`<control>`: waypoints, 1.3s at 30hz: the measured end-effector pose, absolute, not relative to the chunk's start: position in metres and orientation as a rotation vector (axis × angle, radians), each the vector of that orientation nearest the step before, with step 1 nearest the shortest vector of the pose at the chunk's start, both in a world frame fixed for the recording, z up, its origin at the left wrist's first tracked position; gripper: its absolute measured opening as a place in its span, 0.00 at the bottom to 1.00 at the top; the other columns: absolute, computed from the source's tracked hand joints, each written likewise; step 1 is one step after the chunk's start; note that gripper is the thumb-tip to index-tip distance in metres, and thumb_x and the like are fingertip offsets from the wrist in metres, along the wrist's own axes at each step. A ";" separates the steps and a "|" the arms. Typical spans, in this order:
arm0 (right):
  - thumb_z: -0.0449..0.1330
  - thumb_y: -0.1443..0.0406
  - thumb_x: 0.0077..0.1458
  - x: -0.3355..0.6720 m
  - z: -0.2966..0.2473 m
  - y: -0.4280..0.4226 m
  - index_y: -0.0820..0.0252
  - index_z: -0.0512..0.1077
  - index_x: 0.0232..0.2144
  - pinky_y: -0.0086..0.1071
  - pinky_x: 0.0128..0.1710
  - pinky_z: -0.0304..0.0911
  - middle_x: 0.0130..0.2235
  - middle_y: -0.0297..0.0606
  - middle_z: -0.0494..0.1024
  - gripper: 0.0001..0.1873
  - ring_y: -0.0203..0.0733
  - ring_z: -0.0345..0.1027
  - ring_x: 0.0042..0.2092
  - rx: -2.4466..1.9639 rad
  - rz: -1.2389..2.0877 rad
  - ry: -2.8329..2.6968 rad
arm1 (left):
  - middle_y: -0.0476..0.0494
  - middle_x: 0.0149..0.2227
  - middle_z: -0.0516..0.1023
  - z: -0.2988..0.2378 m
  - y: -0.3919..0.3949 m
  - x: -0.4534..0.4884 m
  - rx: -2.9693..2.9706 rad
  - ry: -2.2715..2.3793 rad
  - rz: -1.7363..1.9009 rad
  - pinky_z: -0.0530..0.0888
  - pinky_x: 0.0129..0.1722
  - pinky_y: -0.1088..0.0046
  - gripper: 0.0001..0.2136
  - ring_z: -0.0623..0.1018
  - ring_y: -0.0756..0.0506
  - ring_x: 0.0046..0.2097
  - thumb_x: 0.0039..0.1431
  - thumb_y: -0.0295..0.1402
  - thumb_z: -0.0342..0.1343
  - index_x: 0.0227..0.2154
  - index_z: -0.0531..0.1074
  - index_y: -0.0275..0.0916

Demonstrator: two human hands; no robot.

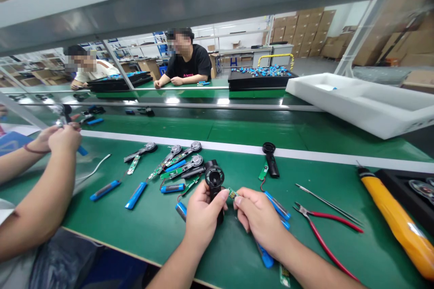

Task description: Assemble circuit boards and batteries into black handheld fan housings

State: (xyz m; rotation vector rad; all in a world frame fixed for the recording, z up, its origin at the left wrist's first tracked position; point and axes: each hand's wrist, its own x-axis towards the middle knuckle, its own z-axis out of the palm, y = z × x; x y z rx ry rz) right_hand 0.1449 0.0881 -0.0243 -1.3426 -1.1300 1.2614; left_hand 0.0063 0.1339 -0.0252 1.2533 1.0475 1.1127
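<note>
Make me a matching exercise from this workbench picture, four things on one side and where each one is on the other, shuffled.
Things:
1. black fan housing
2. small circuit board
3. red-handled cutters
4. white foam tray

Places:
A. far right, beyond the white stripe
B. pinched by the right hand
C. gripped in the left hand
D. lying flat on the green mat

Pairs: 1-C, 2-B, 3-D, 4-A.

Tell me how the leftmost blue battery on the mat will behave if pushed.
The blue battery looks cylindrical, so it would probably roll sideways. A thin wire seems to tie it to a circuit board, which would likely drag along. Its glossy wrap may be slippery.
</note>
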 end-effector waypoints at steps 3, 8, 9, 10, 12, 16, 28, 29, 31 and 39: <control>0.51 0.51 0.54 0.145 -0.024 0.088 0.55 0.64 0.23 0.28 0.21 0.49 0.14 0.27 0.62 0.17 0.34 0.53 0.18 -1.358 1.249 -1.131 | 0.52 0.23 0.75 -0.025 0.133 0.006 1.255 1.046 1.108 0.70 0.26 0.73 0.14 0.73 0.49 0.24 0.52 0.42 0.70 0.31 0.73 0.39; 0.51 0.51 0.55 0.145 -0.024 0.088 0.55 0.64 0.23 0.28 0.21 0.49 0.14 0.27 0.61 0.17 0.34 0.53 0.18 -1.359 1.243 -1.125 | 0.52 0.24 0.75 -0.026 0.134 0.005 1.259 1.039 1.103 0.70 0.25 0.74 0.14 0.73 0.49 0.24 0.53 0.42 0.69 0.31 0.73 0.39; 0.51 0.51 0.55 0.145 -0.024 0.087 0.55 0.65 0.23 0.28 0.21 0.49 0.14 0.27 0.62 0.17 0.34 0.53 0.18 -1.358 1.244 -1.124 | 0.52 0.24 0.75 -0.026 0.134 0.005 1.259 1.037 1.102 0.70 0.26 0.74 0.14 0.73 0.49 0.24 0.53 0.42 0.69 0.31 0.73 0.38; 0.51 0.51 0.55 0.145 -0.024 0.087 0.55 0.65 0.23 0.28 0.21 0.49 0.14 0.27 0.62 0.17 0.34 0.53 0.18 -1.357 1.243 -1.123 | 0.52 0.24 0.75 -0.027 0.134 0.005 1.260 1.034 1.102 0.70 0.26 0.74 0.14 0.73 0.49 0.24 0.53 0.42 0.69 0.31 0.73 0.38; 0.51 0.51 0.55 0.145 -0.025 0.087 0.55 0.65 0.23 0.28 0.21 0.49 0.14 0.27 0.62 0.17 0.34 0.53 0.18 -1.351 1.235 -1.123 | 0.51 0.25 0.76 -0.027 0.134 0.005 1.259 1.027 1.103 0.71 0.26 0.73 0.14 0.74 0.49 0.24 0.53 0.42 0.69 0.31 0.74 0.38; 0.51 0.51 0.55 0.145 -0.025 0.088 0.55 0.65 0.24 0.28 0.21 0.48 0.14 0.26 0.62 0.17 0.34 0.52 0.18 -1.339 1.223 -1.127 | 0.51 0.25 0.76 -0.028 0.134 0.004 1.255 1.014 1.099 0.71 0.27 0.74 0.15 0.74 0.49 0.25 0.53 0.43 0.69 0.32 0.74 0.38; 0.51 0.53 0.58 0.144 -0.028 0.087 0.55 0.66 0.25 0.29 0.21 0.48 0.15 0.24 0.62 0.16 0.33 0.51 0.19 -1.304 1.194 -1.136 | 0.52 0.25 0.75 -0.028 0.136 0.007 1.222 0.960 1.065 0.70 0.23 0.75 0.25 0.73 0.51 0.22 0.52 0.57 0.66 0.31 0.71 0.38; 0.51 0.53 0.58 0.144 -0.029 0.087 0.55 0.66 0.25 0.29 0.21 0.48 0.15 0.24 0.63 0.16 0.33 0.52 0.19 -1.298 1.194 -1.138 | 0.52 0.24 0.75 -0.028 0.136 0.006 1.218 0.955 1.063 0.70 0.23 0.76 0.25 0.72 0.51 0.22 0.52 0.57 0.66 0.31 0.70 0.38; 0.51 0.54 0.59 0.144 -0.029 0.086 0.56 0.67 0.26 0.29 0.22 0.48 0.16 0.24 0.63 0.16 0.33 0.52 0.19 -1.294 1.185 -1.147 | 0.53 0.23 0.75 -0.028 0.136 0.005 1.212 0.942 1.059 0.70 0.23 0.76 0.24 0.72 0.51 0.22 0.53 0.57 0.66 0.31 0.71 0.38; 0.52 0.55 0.59 0.142 -0.037 0.085 0.56 0.66 0.25 0.28 0.22 0.50 0.16 0.24 0.63 0.15 0.33 0.53 0.19 -1.294 1.162 -1.109 | 0.50 0.27 0.78 -0.029 0.133 0.006 1.113 0.897 1.026 0.69 0.22 0.78 0.24 0.73 0.52 0.23 0.55 0.57 0.64 0.32 0.72 0.37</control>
